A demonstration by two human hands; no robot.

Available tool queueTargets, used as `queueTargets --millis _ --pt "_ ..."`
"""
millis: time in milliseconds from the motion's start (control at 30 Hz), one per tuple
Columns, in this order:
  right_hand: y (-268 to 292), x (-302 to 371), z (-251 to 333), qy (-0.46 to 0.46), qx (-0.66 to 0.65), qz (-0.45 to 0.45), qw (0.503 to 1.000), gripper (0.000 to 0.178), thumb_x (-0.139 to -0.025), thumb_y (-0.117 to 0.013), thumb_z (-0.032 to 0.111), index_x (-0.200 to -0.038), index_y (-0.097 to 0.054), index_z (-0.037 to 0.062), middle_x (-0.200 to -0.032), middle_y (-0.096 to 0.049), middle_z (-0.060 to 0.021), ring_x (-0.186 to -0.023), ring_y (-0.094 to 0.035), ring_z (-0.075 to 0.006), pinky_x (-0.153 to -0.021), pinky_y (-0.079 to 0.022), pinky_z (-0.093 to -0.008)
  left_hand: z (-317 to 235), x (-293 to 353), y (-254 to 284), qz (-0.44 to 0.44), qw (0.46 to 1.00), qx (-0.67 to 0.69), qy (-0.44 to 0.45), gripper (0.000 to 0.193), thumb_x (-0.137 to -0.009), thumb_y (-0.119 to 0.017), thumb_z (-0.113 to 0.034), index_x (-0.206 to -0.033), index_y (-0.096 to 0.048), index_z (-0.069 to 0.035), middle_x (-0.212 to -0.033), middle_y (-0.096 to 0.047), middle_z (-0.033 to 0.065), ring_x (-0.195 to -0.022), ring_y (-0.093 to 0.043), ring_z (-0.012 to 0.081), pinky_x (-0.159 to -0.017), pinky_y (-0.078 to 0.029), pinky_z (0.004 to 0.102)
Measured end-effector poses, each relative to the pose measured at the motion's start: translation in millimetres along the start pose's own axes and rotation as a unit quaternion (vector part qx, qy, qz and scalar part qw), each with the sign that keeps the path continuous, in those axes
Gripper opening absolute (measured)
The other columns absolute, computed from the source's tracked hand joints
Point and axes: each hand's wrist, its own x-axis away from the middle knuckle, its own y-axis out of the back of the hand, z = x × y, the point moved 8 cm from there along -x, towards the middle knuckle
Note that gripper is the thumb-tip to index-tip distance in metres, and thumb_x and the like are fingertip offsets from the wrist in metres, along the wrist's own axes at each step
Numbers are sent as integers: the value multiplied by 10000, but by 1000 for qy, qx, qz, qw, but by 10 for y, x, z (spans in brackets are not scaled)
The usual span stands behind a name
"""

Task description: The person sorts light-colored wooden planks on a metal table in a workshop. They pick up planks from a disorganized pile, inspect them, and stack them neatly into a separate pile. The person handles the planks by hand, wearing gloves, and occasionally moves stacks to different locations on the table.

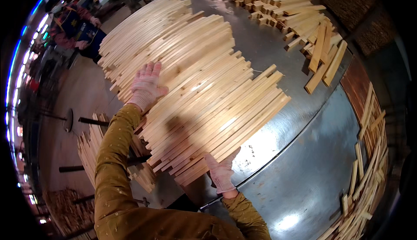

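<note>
A wide layer of pale wooden strips (195,88) lies side by side on a grey metal table (278,57). My left hand (147,86), in a pinkish knit glove, rests flat on the strips near their left ends, fingers stretched out. At the near edge of the layer is my right hand (222,172), gloved alike. It presses against the side of the nearest strip with thumb and fingers apart; part of its fingers is hard to make out. The strip ends are uneven on both sides.
Loose wooden strips (278,5) lie at the table's far right, some crossed. More thin strips (365,188) are heaped at the right edge. Below the table's left side, strips (93,153) rest by dark metal bars (71,169). Another person (78,27) stands at far left.
</note>
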Motion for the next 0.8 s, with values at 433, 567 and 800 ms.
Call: queueTargets --millis 433,567,800 --pt "929 473 696 74 301 203 929 469 -927 -556 466 -1184 -638 82 -949 -716 -229 -898 -708 -374 -810 -554 -481 -2736 2457 -16 130 775 124 -606 764 -792 -741 -417 -1419 -491 -57 -1336 -547 145 -1273 -507 358 -1148 -358 485" --pt "3113 1240 343 229 521 -176 803 233 -942 -586 252 -1009 -659 42 -1115 -692 -237 -860 -708 -359 -698 -588 -418 -2668 2648 -547 136 768 -6 -626 751 -797 -722 -419 -1411 -493 -53 -1421 -495 172 -1360 -426 360 -1188 -278 504" --pt "7354 1352 1102 -163 436 -435 771 492 -946 -556 418 -1284 -557 61 -1252 -658 -167 -1108 -670 -353 -939 -528 -506 -3614 2911 -104 198 923 99 -316 690 -910 -653 -419 -1447 -475 -24 -1406 -554 196 -1245 -567 381 -1072 -453 451"
